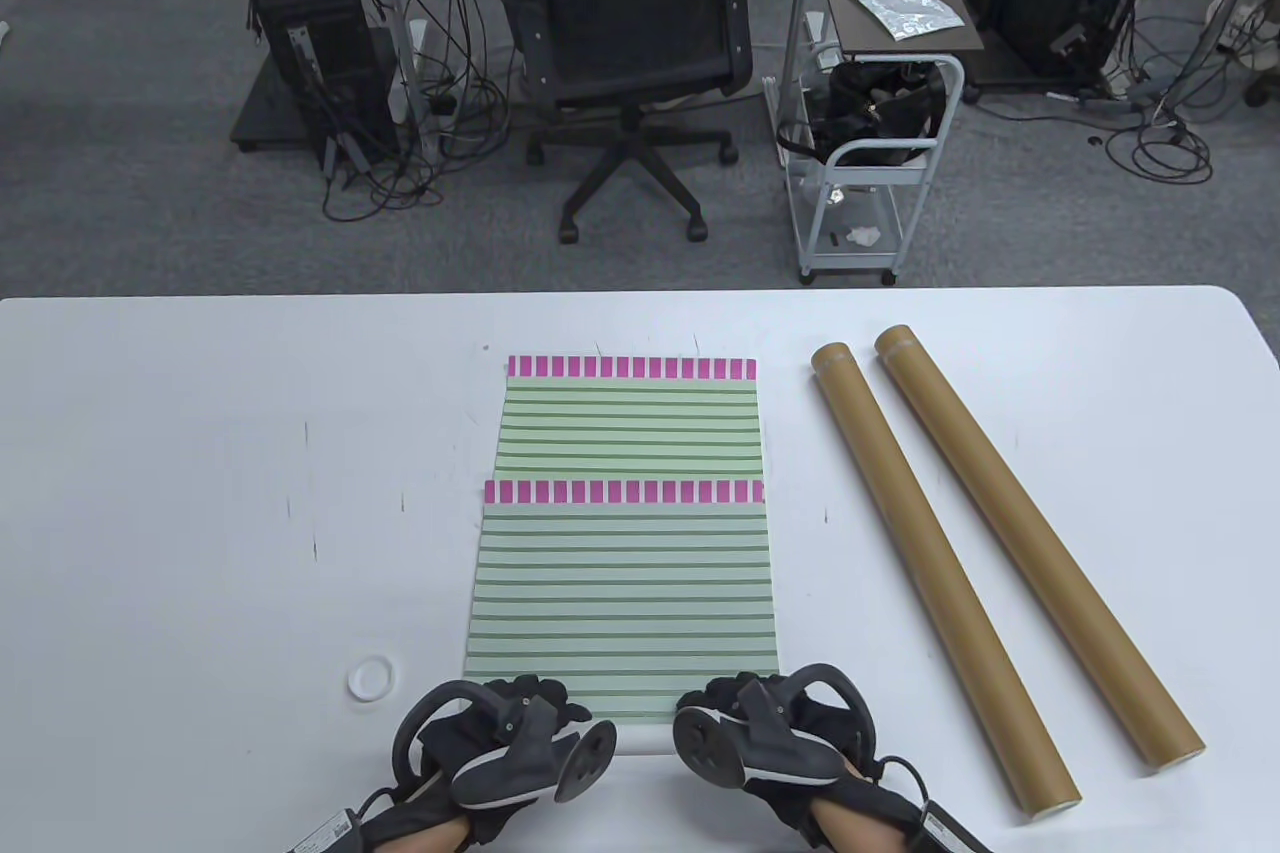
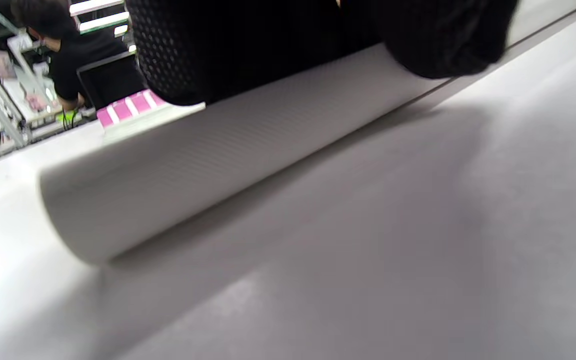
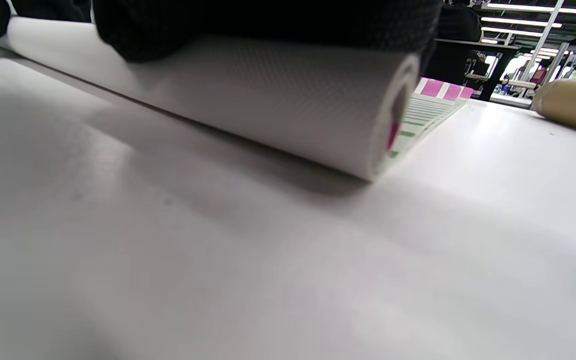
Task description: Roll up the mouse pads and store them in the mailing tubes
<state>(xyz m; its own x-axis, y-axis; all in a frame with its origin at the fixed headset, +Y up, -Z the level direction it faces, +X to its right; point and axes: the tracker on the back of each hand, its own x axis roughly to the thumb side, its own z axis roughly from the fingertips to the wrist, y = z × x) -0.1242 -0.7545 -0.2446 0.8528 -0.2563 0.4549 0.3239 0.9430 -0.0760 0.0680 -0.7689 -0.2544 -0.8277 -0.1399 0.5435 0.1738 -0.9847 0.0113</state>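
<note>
Nearest the camera, at the front edge of the white counter [image 1: 200, 493], the left hand [image 1: 510, 743] and the right hand [image 1: 770, 728] are pressed on the rolled near end of the nearer green-striped, pink-bordered mouse pad [image 1: 622, 593]. A short white-backed roll [image 3: 278, 100] is seen in both wrist views, with gloved fingers [image 3: 268, 20] laid curled over its top; whether they are closed around it cannot be told.

The rolling step is judged to be barely begun: most of this pad lies flat, and a second identical mouse pad [image 1: 630, 418] lies beyond it, partly overlapped. For the next move, even forward pressure from both hands is called for so the roll is kept tight and straight.

Two brown cardboard mailing tubes [image 1: 940, 573] lie toward the right edge, and a small white ring-shaped cap [image 1: 370, 678] near the front left. No writing can be read.
</note>
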